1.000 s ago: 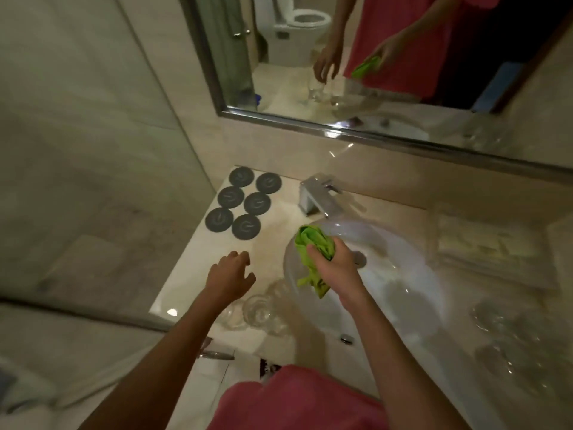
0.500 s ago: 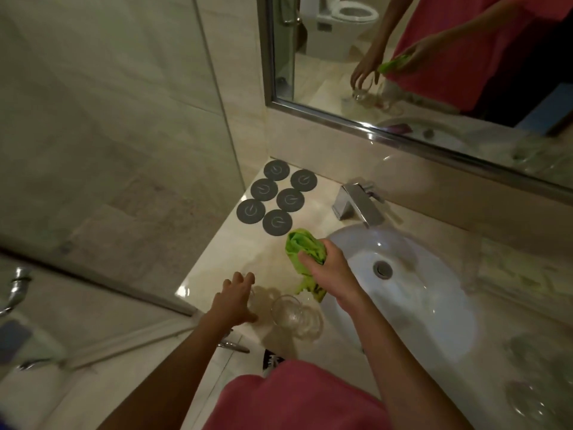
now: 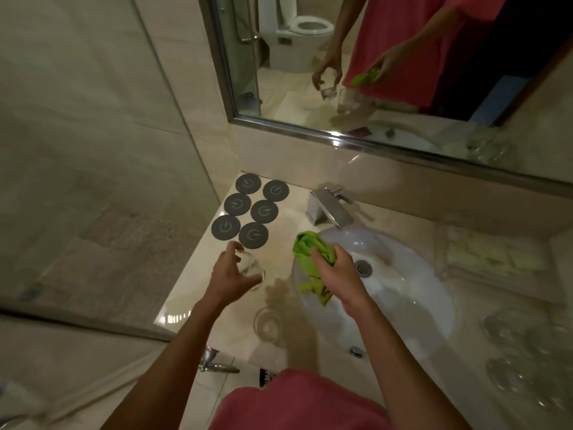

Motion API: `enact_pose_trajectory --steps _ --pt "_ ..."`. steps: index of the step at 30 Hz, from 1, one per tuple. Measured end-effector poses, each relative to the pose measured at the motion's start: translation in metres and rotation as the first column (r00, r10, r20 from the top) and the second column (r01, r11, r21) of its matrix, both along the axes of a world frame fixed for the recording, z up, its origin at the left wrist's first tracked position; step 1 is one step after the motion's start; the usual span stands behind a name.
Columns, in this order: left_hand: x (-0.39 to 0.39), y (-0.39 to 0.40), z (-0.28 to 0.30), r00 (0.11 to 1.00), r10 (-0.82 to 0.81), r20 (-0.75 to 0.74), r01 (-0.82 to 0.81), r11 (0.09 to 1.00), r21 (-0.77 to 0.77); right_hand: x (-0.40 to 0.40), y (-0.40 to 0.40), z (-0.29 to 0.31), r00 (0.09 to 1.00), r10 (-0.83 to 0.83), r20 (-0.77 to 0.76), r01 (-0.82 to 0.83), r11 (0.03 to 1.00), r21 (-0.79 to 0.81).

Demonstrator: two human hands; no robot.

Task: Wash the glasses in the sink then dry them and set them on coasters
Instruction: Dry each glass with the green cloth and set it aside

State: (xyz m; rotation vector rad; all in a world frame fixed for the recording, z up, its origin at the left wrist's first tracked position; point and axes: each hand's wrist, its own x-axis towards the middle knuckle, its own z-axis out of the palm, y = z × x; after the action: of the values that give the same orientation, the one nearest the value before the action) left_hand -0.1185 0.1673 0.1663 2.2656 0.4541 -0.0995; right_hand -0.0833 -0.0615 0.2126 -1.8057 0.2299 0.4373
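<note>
The left hand (image 3: 231,279) curls its fingers and thumb round a clear glass (image 3: 249,265), gripping it from above, just in front of the nearest of the six dark round coasters (image 3: 253,235). Whether the glass rests on the countertop (image 3: 198,274) or is lifted off it cannot be told. The right hand (image 3: 339,273) is clenched on a bunched green cloth (image 3: 310,259), held over the left rim of the white sink (image 3: 418,293), with cloth ends hanging below the fist.

A second clear glass (image 3: 268,324) stands on the countertop left of the sink, near the counter's front edge and apart from both hands. The coasters lie in two rows of three, left of the chrome faucet (image 3: 328,209), none bearing anything. Left of the coasters the counter ends at a glass shower panel (image 3: 93,150). Bare counter lies between the coasters and the sink rim. More glasses (image 3: 524,361), blurred, crowd the counter right of the sink. The mirror (image 3: 403,72) runs behind the faucet.
</note>
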Motion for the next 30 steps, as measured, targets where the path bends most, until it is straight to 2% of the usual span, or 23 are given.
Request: enact_pose_trajectory --steps 3,5,8,11,14,17,19,20,22,24,26,28,30 --pt "0.024 -0.037 0.024 0.997 0.061 0.038 -0.053 0.979 -0.195 0.0 -0.022 0.004 0.986 -0.165 0.014 0.165 0.986 0.04" --pt "0.036 -0.069 0.033 0.993 0.121 -0.014 -0.116 0.911 -0.395 -0.001 -0.04 0.006 0.961 -0.269 0.062 0.268 0.963 0.033" --pt "0.049 -0.12 0.041 0.978 0.167 -0.122 -0.206 0.728 -0.654 -0.003 -0.068 0.011 0.907 -0.393 0.15 0.397 0.918 0.001" --pt "0.054 -0.161 0.04 0.942 0.11 -0.318 -0.329 0.494 -0.805 -0.008 -0.097 0.017 0.852 -0.45 0.268 0.483 0.872 -0.073" --pt "0.056 -0.185 0.039 0.867 -0.041 -0.497 -0.481 0.196 -0.854 -0.015 -0.122 0.023 0.833 -0.444 0.332 0.507 0.851 -0.135" --pt "0.049 -0.2 0.039 0.787 -0.184 -0.59 -0.592 0.049 -0.805 -0.02 -0.138 0.025 0.817 -0.444 0.368 0.52 0.843 -0.137" --pt "0.046 -0.206 0.037 0.763 -0.223 -0.607 -0.623 -0.003 -0.782 -0.024 -0.144 0.028 0.806 -0.436 0.401 0.533 0.829 -0.168" --pt "0.045 -0.209 0.036 0.765 -0.226 -0.603 -0.618 0.007 -0.786 -0.026 -0.145 0.029 0.801 -0.431 0.417 0.537 0.824 -0.181" --pt "0.043 -0.214 0.04 0.801 -0.199 -0.565 -0.555 0.109 -0.825 -0.028 -0.146 0.028 0.797 -0.407 0.445 0.534 0.819 -0.207" --pt "0.042 -0.218 0.046 0.858 -0.142 -0.494 -0.435 0.308 -0.846 -0.029 -0.145 0.029 0.8 -0.351 0.486 0.528 0.797 -0.294" --pt "0.042 -0.221 0.047 0.929 -0.083 -0.359 -0.259 0.546 -0.796 -0.03 -0.144 0.031 0.807 -0.287 0.516 0.518 0.763 -0.386" --pt "0.042 -0.223 0.046 0.98 -0.06 -0.187 -0.081 0.747 -0.66 -0.029 -0.143 0.037 0.814 -0.229 0.534 0.493 0.758 -0.427" --pt "0.041 -0.226 0.049 0.996 -0.086 -0.04 0.056 0.872 -0.486 -0.028 -0.139 0.043 0.819 -0.202 0.537 0.469 0.774 -0.425"
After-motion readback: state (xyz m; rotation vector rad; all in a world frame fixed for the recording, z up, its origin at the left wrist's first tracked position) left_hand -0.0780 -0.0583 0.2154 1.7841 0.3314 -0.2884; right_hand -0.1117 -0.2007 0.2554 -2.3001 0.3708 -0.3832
